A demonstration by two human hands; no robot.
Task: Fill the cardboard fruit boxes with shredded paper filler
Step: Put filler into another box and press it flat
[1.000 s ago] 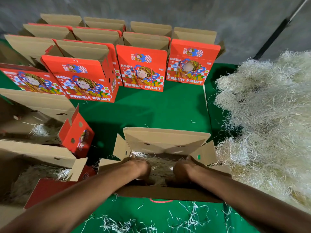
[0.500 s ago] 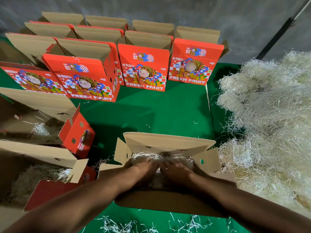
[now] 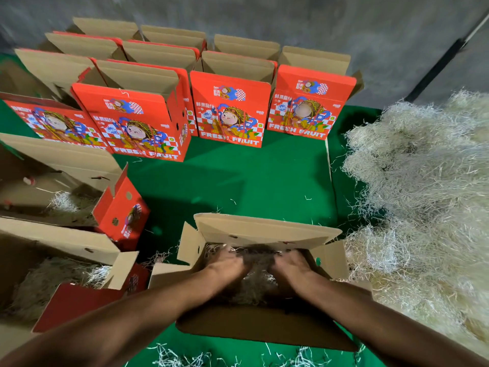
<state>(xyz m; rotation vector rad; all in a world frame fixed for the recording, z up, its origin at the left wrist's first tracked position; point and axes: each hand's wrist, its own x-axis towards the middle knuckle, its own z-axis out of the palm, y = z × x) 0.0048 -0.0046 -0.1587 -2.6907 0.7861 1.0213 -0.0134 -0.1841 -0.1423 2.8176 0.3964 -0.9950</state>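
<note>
Loose strands [image 3: 182, 358]: scattered on the green desk [image 3: 238, 186] at the near edge; more can spill if the hands lift out fast.
Open box [image 3: 262, 231]: nearest, flaps up, shredded paper [image 3: 258, 282] inside.
Left hand [image 3: 227, 266]: inside the box, on the paper; fingers blurred, grip cannot be told.
Right hand [image 3: 289, 267]: same, beside the left, grip not readable.
Risk, judged: uneven pressing may leave a thin corner; a forearm may fold the near flap inward.
Filled boxes [image 3: 53, 276]: left, paper showing.
Paper pile [image 3: 423, 207]: right, close to the box; strands may snag and drag.
Upright boxes [image 3: 230, 109]: far rows, contents hidden, could tip if bumped.
</note>
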